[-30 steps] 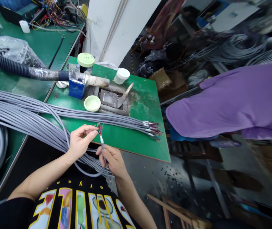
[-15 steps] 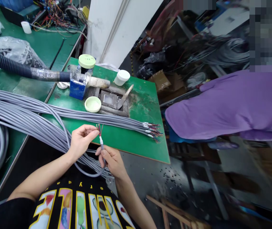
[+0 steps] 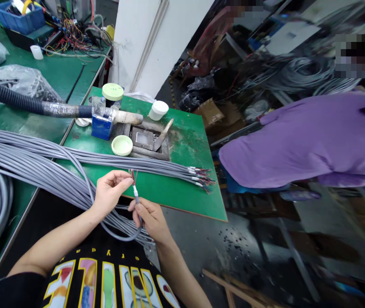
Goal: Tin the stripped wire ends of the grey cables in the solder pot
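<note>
My right hand [image 3: 148, 216] grips a grey cable [image 3: 136, 198] just below its white-wrapped end, which points upward. Thin red and dark wires [image 3: 134, 176] fan out of that end, and my left hand [image 3: 113, 190] pinches some of them between thumb and fingertips. From my right hand the cable loops down and back to the left. Just beyond my hands, a bundle of grey cables [image 3: 137, 162] lies across the green table [image 3: 176, 196], its stripped wire ends [image 3: 203, 177] spread near the right edge. More grey cables [image 3: 54, 173] run beneath my left forearm.
Behind the bundle sit a solder pot [image 3: 144, 139] with a scraper [image 3: 163, 134] on it, a pale green lid [image 3: 122, 146], a white tub [image 3: 158, 110] and a blue box [image 3: 101, 126] under a black hose [image 3: 16, 96]. A person in purple [image 3: 298, 141] is at the right.
The view has shifted slightly, so the table items appear a little lower and further left. Both hands keep the same hold on the cable and its wires.
</note>
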Motion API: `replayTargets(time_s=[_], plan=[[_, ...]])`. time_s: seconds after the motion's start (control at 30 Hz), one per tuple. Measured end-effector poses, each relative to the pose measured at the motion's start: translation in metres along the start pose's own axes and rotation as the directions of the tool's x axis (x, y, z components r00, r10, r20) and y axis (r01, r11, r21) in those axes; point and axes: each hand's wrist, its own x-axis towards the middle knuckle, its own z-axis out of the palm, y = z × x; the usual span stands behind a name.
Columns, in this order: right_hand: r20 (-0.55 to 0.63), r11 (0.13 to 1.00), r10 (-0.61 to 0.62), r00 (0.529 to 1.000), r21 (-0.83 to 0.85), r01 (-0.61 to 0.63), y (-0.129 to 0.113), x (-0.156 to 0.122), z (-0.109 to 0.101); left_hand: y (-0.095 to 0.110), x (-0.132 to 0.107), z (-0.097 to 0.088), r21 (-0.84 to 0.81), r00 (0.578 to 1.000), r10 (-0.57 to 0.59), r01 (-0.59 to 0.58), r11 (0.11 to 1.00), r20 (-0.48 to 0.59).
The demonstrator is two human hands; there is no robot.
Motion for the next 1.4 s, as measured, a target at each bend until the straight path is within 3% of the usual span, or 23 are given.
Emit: replayTargets(time_s=[0.47, 0.57, 0.67, 0.77, 0.93, 1.2, 1.4], plan=[[0.007, 0.995, -0.021, 1.0, 0.094, 0.02, -0.002, -0.007, 0.011, -0.001, -0.018, -0.007, -0.012, 0.998, 0.058, -0.058, 0.998, -0.035], [-0.009, 0.986, -0.034, 0.999, 0.164, 0.035, 0.005, -0.006, 0.013, -0.009, -0.023, -0.007, -0.097, 0.996, 0.068, -0.073, 0.993, -0.049], [-0.008, 0.979, -0.046, 0.999, 0.2, 0.047, 0.012, -0.006, 0.012, -0.014, -0.025, -0.003, -0.289, 0.997, -0.076, 0.07, 0.955, -0.008], [0.031, 0.985, -0.04, 0.999, 0.167, 0.034, 0.016, -0.007, 0.01, -0.014, -0.021, 0.0, -0.434, 0.958, -0.258, 0.285, 0.854, 0.122], [0.107, 0.984, -0.027, 0.994, 0.179, 0.008, 0.018, -0.006, 0.011, -0.009, -0.011, -0.006, -0.435, 0.907, -0.33, 0.416, 0.798, 0.261], [0.168, 0.969, -0.014, 0.986, 0.246, -0.029, 0.02, 0.003, 0.011, -0.004, 0.002, -0.012, -0.335, 0.913, -0.324, 0.395, 0.856, 0.248], [0.181, 0.969, 0.006, 0.984, 0.243, -0.05, 0.019, 0.008, 0.01, -0.003, 0.009, -0.018, -0.203, 0.949, -0.211, 0.26, 0.944, 0.235]])
